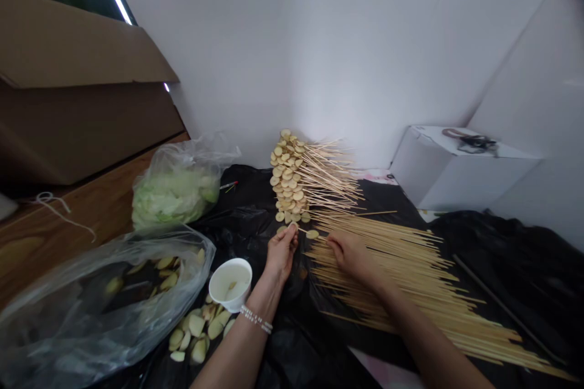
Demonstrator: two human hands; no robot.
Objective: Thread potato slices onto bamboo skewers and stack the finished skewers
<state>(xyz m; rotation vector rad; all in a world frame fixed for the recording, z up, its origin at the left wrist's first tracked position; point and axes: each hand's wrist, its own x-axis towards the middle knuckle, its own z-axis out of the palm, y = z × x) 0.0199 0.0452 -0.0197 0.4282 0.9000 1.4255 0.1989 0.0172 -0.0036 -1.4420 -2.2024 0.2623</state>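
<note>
Between my two hands runs a thin wooden skewer with a pale round slice point(312, 234), which looks like potato, threaded on it. My left hand point(281, 250) pinches another slice at the skewer's left end. The fingers of my right hand point(351, 255) are closed on the skewer to the right of the threaded slice. Just beyond my hands lies a stack of finished skewers point(288, 173), their slices to the left and bare sticks to the right. Beneath my right hand many loose bamboo skewers point(410, 273) are spread out.
Left of my left forearm stand a white bowl point(231, 279) with a little inside and a heap of slices point(201, 331). Farther left are an open plastic bag point(137, 310) with slices and a bag of pale green leaves point(177, 191). A white box point(460, 164) stands right, a cardboard box point(82, 115) left.
</note>
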